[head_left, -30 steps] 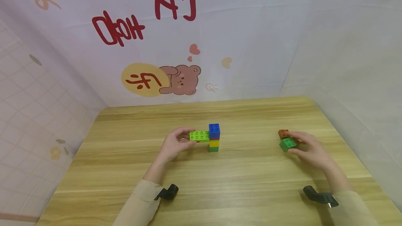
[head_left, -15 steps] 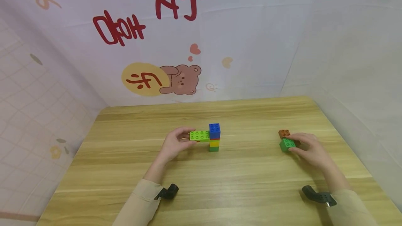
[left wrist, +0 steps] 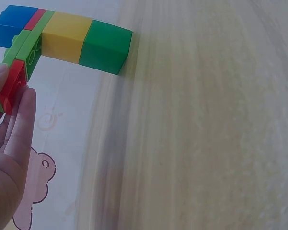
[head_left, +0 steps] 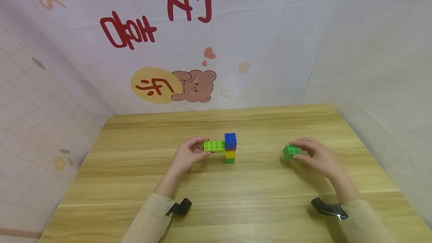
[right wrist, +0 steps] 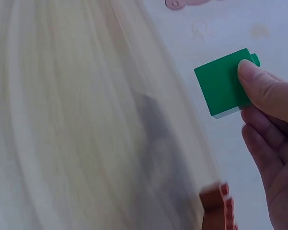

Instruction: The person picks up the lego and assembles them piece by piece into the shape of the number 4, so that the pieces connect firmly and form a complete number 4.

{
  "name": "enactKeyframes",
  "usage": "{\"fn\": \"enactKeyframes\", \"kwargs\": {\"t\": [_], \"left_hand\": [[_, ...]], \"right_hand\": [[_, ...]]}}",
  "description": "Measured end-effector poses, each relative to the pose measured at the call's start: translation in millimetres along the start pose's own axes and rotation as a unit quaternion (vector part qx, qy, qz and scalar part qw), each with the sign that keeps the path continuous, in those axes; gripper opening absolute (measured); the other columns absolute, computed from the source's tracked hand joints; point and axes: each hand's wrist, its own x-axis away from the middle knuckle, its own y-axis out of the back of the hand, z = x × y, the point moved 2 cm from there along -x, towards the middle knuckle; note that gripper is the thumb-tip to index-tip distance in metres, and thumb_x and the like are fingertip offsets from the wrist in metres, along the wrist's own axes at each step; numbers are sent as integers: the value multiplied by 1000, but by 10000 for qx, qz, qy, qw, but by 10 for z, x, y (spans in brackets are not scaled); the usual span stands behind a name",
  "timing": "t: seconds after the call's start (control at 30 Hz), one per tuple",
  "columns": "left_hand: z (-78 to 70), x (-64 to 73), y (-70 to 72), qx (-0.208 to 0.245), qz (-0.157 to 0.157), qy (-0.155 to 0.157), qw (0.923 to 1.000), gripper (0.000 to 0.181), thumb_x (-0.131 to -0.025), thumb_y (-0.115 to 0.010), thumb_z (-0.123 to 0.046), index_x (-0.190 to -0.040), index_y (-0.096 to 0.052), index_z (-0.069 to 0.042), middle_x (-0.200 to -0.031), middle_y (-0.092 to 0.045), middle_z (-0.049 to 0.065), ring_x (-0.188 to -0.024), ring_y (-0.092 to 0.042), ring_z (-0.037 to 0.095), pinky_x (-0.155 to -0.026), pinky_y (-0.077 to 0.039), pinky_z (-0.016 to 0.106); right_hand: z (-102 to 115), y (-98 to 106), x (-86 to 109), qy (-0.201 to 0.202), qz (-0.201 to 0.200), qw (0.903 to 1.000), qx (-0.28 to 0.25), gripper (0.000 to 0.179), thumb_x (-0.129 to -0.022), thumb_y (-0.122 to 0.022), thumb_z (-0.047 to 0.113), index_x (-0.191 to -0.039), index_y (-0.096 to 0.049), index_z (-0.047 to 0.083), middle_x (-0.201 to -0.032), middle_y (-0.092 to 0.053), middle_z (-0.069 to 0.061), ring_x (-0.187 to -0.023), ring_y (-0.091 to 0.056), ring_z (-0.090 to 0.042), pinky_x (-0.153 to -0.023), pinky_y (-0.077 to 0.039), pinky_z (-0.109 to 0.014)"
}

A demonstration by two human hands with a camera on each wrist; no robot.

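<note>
In the head view, the left hand (head_left: 187,156), just left of centre, grips the outer end of a light-green brick (head_left: 212,146) jutting from an upright block tower (head_left: 230,155). Right of centre, the right hand (head_left: 318,156) pinches a green block (head_left: 288,152) above the table (head_left: 253,209). In the left wrist view, the tower crosses the upper left, and a red brick (left wrist: 12,88) touches the left hand, its exact seating hard to make out. In the right wrist view, the pinched green block is upper right; a brown brick (right wrist: 212,208) is cut off at the bottom edge.
</note>
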Motion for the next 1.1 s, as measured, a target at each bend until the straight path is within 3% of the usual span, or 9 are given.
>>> {"fn": "enactKeyframes", "kwargs": {"t": [0.2, 0.33, 0.5, 0.83, 1.1], "left_hand": [[-3, 5, -8, 19, -33, -30, 10000, 47, -81, -78, 0, -126, -64, 4, -106, -67, 14, -92, -66, 22, -75, -57, 25], [-4, 7, -10, -9, -52, -109, 9999, 45, -81, -78, 0, -124, -64, 4, -105, -67, 13, -92, -66, 21, -75, -57, 26], [-7, 4, -7, -27, -45, -46, 10000, 45, -81, -79, -1, -124, -64, 3, -106, -67, 15, -93, -66, 23, -75, -57, 26], [-4, -9, 2, -105, -63, 130, 9998, 45, -81, -80, -2, -124, -67, -2, -107, -68, 12, -94, -66, 24, -75, -56, 25], [11, -39, -22, -67, -28, 115, 9999, 44, -81, -79, -1, -124, -66, -1, -107, -68, 13, -94, -65, 26, -75, -56, 26]], "right_hand": [[281, -167, -217, 455, 63, 9979, -446, 46, -76, -78, -13, -119, -67, -3, -116, -63, -15, -106, -57, -8, -94, -46, -16], [593, -227, -348, 720, 33, 9951, -671, 44, -74, -76, -19, -115, -66, -9, -111, -62, -20, -101, -61, -14, -92, -50, -20], [894, -254, -491, 768, 81, 9946, -696, 43, -75, -76, -17, -116, -66, -8, -111, -62, -18, -99, -61, -10, -90, -53, -26], [1055, -380, -800, 1146, 134, 9904, -757, 46, -76, -77, -15, -119, -64, -9, -114, -61, -17, -100, -61, -16, -90, -54, -34], [1240, -469, -1034, 1549, 158, 9853, -698, 45, -79, -80, -2, -122, -68, 4, -116, -63, -6, -100, -63, -18, -90, -53, -29]]}}
